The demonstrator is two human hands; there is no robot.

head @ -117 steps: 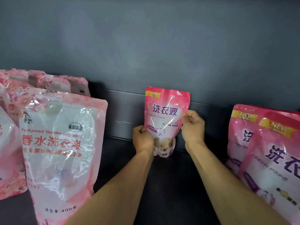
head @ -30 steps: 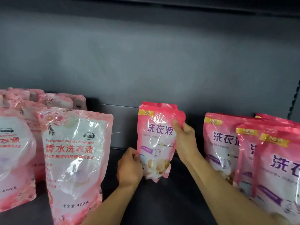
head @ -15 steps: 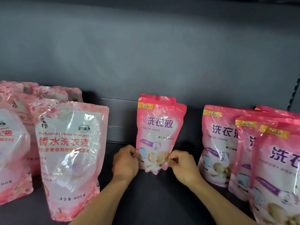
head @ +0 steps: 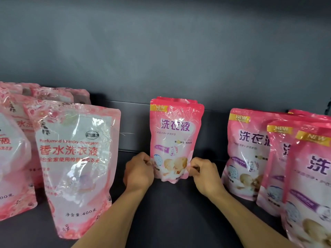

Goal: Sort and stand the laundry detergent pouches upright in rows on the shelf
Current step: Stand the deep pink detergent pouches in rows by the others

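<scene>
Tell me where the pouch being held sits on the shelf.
In the head view the held pouch stands centre-back, between both hands, with pale floral pouches left and matching pink pouches right.

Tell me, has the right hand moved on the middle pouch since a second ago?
Yes. The right hand has dropped from the upper right edge of the middle pouch to its lower right corner, near the shelf floor.

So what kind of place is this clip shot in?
Probably a shop shelf being stocked: a dark metal shelf with a back panel, and many identical detergent pouches lined up in rows by brand, like the pale ones at left.
</scene>
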